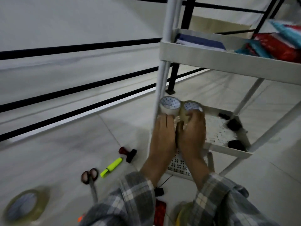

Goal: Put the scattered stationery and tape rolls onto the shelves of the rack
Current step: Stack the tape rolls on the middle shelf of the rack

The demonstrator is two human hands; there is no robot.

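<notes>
My left hand grips a clear tape roll and my right hand grips a second tape roll. Both rolls sit side by side at the left front corner of the white rack's middle shelf. On the floor to the left lie a red-and-black stamp, a yellow highlighter, scissors and a large tape roll at the bottom left. Another yellowish roll shows partly behind my right sleeve.
The rack's upper shelf holds a blue notebook and red and teal packets. Dark small items lie on the middle shelf's right side. A white rack post stands just left of my hands. A red object lies near my sleeves.
</notes>
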